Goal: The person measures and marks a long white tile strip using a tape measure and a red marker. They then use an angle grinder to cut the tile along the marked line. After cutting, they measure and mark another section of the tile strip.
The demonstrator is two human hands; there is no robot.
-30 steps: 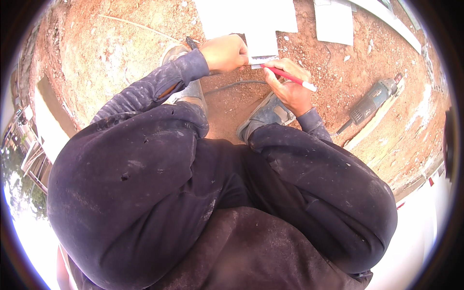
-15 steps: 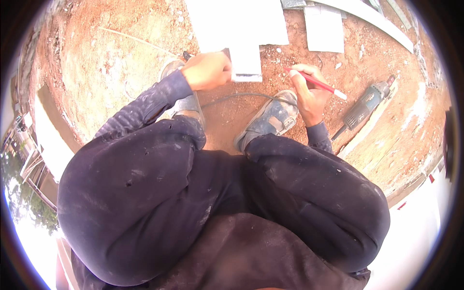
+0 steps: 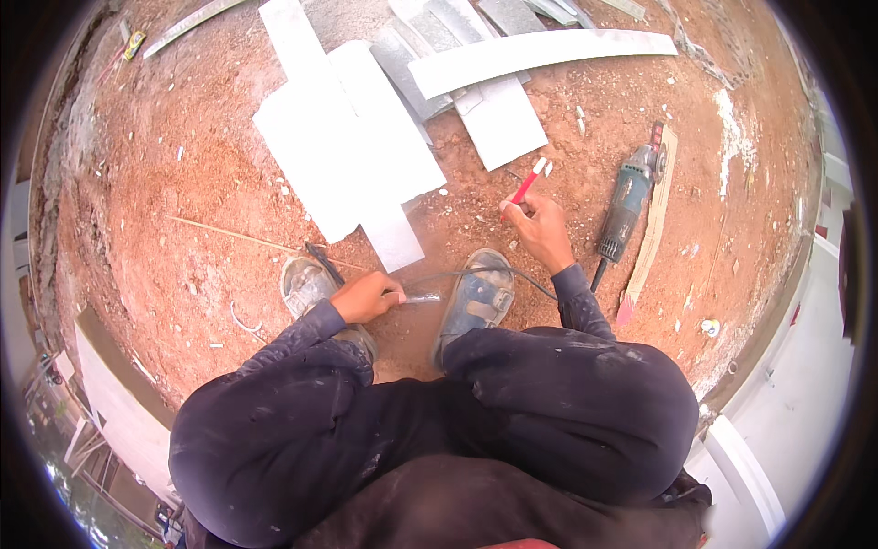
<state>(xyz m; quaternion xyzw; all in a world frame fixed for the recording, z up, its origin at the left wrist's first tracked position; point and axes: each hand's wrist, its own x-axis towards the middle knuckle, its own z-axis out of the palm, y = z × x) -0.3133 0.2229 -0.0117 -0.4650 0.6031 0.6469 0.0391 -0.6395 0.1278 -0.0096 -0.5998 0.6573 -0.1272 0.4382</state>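
My right hand (image 3: 543, 232) is closed on a red pencil (image 3: 523, 189) with a white end, pointing up and away from me. Closed too, my left hand (image 3: 366, 298) grips a short shiny strip (image 3: 422, 298) that sticks out to the right of its fingers; its exact kind is unclear. Just beyond the strip lies the narrow near end of some white flat pieces (image 3: 391, 240), which overlap on the dirt. My left shoe (image 3: 307, 284) is partly hidden behind the left hand, and my right shoe (image 3: 477, 297) stands between the two hands.
An angle grinder (image 3: 626, 206) lies at the right beside a wooden strip (image 3: 655, 220), its cord running toward my feet. Beyond are a long white curved strip (image 3: 549, 55) and grey metal pieces (image 3: 398, 64). A tape measure (image 3: 134, 42) rests far left. A thin stick (image 3: 229, 232) lies left.
The view has tilted to take in more ground ahead. My left hand has drawn away from the white piece's end, with the shiny strip now showing. The red pencil's white end has swung upward.
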